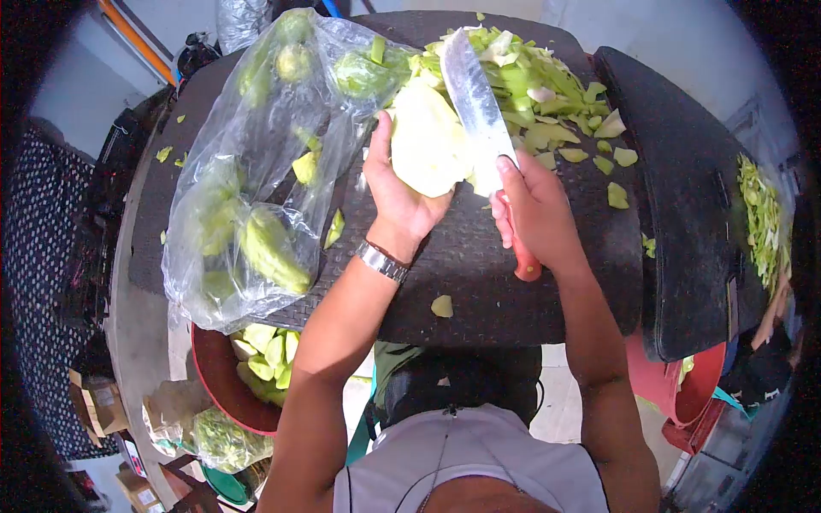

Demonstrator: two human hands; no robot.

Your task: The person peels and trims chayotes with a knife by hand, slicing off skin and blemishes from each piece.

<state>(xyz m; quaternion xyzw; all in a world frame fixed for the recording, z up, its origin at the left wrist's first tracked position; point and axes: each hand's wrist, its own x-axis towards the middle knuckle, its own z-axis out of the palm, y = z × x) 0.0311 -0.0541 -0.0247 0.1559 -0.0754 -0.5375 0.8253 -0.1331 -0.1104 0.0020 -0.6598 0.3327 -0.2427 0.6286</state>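
My left hand point(400, 192) cups a peeled, pale-green vegetable point(428, 141) from its left side and below; it looks like a chayote, and glare washes out its surface. In my right hand point(537, 205) is a large kitchen knife point(473, 90) with a reddish handle, its fingers wrapped around the grip. The broad blade points up and away, along the right side of the vegetable; whether it touches cannot be made out. Behind and right of the blade lies a heap of green peelings point(522, 77). Left of my left hand, a clear plastic bag point(256, 162) holds several unpeeled green vegetables point(272, 248).
Under me is a dark woven-pattern table point(479, 295) with scattered peel scraps. A black chair point(684, 197) stands at the right, with more green shreds point(757, 222) beyond it. Below the table's left edge, a red basin point(209, 368) holds pale-green pieces; another red container point(697, 385) sits lower right.
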